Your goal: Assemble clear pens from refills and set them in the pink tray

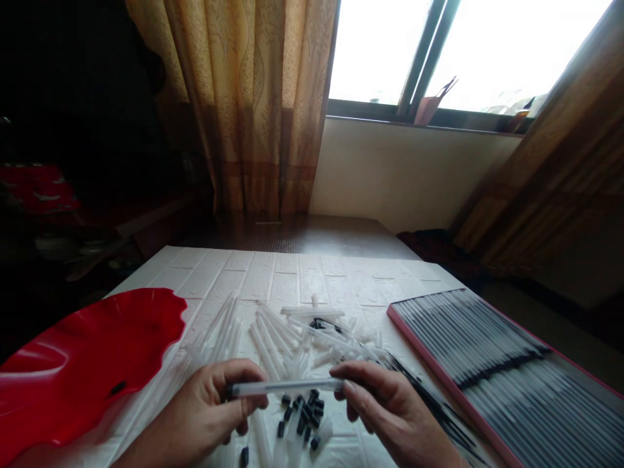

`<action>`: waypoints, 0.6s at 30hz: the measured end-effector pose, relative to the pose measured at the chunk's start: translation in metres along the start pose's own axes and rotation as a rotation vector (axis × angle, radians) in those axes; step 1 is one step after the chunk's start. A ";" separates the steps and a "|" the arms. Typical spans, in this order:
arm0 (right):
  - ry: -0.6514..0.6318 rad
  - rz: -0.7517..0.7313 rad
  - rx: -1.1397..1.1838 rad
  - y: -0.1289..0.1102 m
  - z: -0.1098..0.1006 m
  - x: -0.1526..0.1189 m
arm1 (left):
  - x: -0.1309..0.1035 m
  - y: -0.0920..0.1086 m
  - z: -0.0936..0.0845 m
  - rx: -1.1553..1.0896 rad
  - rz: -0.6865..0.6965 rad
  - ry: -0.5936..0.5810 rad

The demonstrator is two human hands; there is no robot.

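Observation:
A translucent pen (292, 386) lies level across the lower middle of the head view, held at both ends. My left hand (214, 403) pinches its left end, where a dark tip shows. The fingers of my right hand (385, 403) close on its right end. Beneath it are several small black plugs (305, 416) in a loose pile. Clear tubes (275, 331) lie scattered just beyond my hands, with more long tubes (219, 335) to the left. Thin dark refills (429, 396) spread out beside my right hand.
A red wavy-edged plate (97, 344) with one small black piece sits at the left. On the right, a pink-edged tray (424, 351) holds rows of pens. The white brick-patterned table (253, 273) reaches back towards a curtain and a window.

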State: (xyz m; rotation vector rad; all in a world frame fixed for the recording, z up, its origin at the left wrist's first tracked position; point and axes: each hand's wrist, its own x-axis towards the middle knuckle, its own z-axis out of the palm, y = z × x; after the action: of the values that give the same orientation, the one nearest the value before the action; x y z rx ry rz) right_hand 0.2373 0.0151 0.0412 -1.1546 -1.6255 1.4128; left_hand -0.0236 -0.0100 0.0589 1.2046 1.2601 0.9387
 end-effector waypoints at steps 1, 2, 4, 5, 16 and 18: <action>-0.009 -0.002 -0.008 0.000 0.000 0.000 | -0.002 0.002 -0.001 0.075 0.008 0.002; -0.015 -0.005 -0.021 0.001 0.000 0.000 | -0.004 0.004 -0.002 0.137 0.012 -0.008; -0.003 -0.014 -0.046 0.000 0.001 -0.001 | -0.009 0.008 -0.004 0.219 0.018 -0.049; 0.006 -0.017 -0.048 0.000 0.002 0.000 | -0.010 0.009 -0.004 0.244 0.024 -0.073; 0.039 0.144 0.506 0.011 0.015 0.012 | -0.009 -0.004 0.014 0.582 0.098 -0.314; 0.032 0.109 0.524 0.020 0.020 0.016 | -0.008 -0.006 0.017 0.626 0.156 -0.263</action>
State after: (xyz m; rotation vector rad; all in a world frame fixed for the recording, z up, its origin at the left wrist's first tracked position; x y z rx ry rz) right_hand 0.2172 0.0226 0.0172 -0.9555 -1.0818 1.7431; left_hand -0.0085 -0.0211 0.0528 1.8688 1.2970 0.4708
